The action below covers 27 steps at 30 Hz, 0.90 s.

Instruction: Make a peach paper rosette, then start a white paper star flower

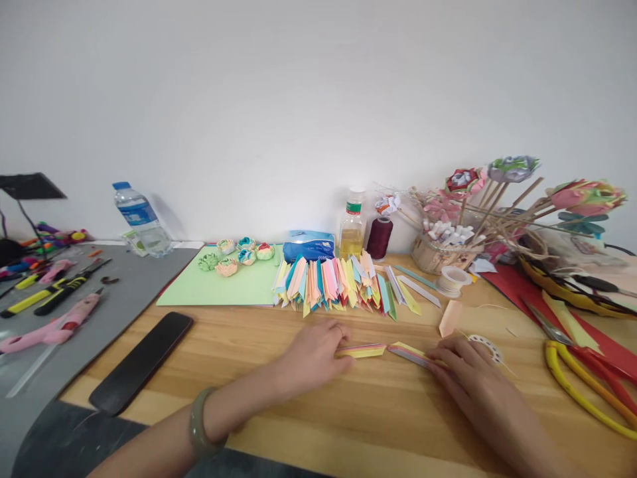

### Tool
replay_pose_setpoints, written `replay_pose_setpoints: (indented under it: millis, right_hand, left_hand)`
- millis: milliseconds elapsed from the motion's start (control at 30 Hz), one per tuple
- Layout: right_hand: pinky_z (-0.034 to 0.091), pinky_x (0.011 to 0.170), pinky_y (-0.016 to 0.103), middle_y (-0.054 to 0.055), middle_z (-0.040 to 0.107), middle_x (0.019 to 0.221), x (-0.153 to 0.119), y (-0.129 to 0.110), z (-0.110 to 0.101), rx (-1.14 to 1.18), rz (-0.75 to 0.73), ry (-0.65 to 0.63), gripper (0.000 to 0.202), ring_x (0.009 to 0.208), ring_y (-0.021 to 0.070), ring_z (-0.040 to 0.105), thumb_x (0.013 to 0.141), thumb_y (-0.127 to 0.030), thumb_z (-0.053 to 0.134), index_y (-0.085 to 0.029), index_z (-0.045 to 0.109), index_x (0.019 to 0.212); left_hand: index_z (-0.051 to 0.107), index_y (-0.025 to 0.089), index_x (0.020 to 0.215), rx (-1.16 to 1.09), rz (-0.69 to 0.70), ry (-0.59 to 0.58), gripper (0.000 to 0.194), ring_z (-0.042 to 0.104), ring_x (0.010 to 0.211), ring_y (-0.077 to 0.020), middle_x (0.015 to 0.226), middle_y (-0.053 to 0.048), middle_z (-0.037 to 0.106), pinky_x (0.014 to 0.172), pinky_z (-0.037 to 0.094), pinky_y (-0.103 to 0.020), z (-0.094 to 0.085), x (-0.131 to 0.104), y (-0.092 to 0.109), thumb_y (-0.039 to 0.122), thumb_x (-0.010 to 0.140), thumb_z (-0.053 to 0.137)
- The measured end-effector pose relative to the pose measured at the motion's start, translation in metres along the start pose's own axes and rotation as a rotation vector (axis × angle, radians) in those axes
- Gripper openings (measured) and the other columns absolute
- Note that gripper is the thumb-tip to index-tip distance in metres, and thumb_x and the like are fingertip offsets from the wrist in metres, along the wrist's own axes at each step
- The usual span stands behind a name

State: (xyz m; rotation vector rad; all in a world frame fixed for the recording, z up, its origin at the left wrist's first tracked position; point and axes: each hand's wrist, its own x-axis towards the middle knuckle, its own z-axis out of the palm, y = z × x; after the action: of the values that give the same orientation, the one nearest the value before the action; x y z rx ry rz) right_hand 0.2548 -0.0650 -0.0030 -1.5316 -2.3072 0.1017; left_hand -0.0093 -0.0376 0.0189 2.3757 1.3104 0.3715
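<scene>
Near the middle of the wooden table, my left hand [318, 350] pinches one end of a folded paper strip stack [367, 350] in yellow and pink. My right hand [462, 372] grips a second folded paper strip stack [409, 354], yellow, pink and grey-white. The pointed free ends of the two stacks almost meet between my hands. Just behind them lies a large heap of folded paper strips [328, 282] in many colours. A loose peach folded strip [450, 318] and a white ring with holes [486, 348] rest beyond my right hand.
A black phone [142, 362] and a pink glue gun [54, 330] lie on the left. Paper flowers [227, 267] sit on green sheets [199, 292]. Scissors [592, 365], a thread spool [452, 281] and a basket [442, 255] are on the right. A water bottle [142, 219] leans against the wall.
</scene>
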Motion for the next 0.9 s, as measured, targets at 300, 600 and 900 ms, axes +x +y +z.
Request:
replay_pose_setpoints:
  millis: [300,600,900]
  right_hand:
    - [0.045,0.071,0.036,0.005,0.056,0.084,-0.007,0.005,0.008,-0.009,-0.093,-0.075,0.023,0.079,0.0205,0.054,0.089,-0.027,0.035,-0.022,0.057,0.089]
    - [0.046,0.067,0.036,0.005,0.058,0.076,-0.002,-0.001,0.006,-0.046,-0.060,-0.049,0.031,0.073,0.0201,0.057,0.090,-0.034,0.032,-0.021,0.059,0.080]
    - [0.044,0.068,0.035,0.008,0.064,0.089,0.048,-0.005,-0.022,0.072,0.146,-0.021,0.028,0.078,0.0226,0.060,0.084,-0.037,0.039,-0.019,0.062,0.085]
  left_hand:
    - [0.057,0.017,0.082,0.012,0.016,-0.030,0.020,0.055,0.077,-0.0157,0.085,-0.004,0.060,0.072,0.041,-0.026,0.005,0.005,0.005,0.011,0.075,0.040]
    - [0.051,0.018,0.093,-0.023,-0.024,-0.042,0.020,0.053,0.085,-0.0177,0.095,-0.005,0.056,0.077,0.040,-0.030,0.008,0.003,0.012,0.015,0.077,0.039]
    - [0.056,0.018,0.084,-0.098,-0.018,0.102,0.025,0.053,0.077,-0.0157,0.085,-0.003,0.060,0.069,0.039,-0.027,-0.007,0.004,0.008,0.035,0.085,0.038]
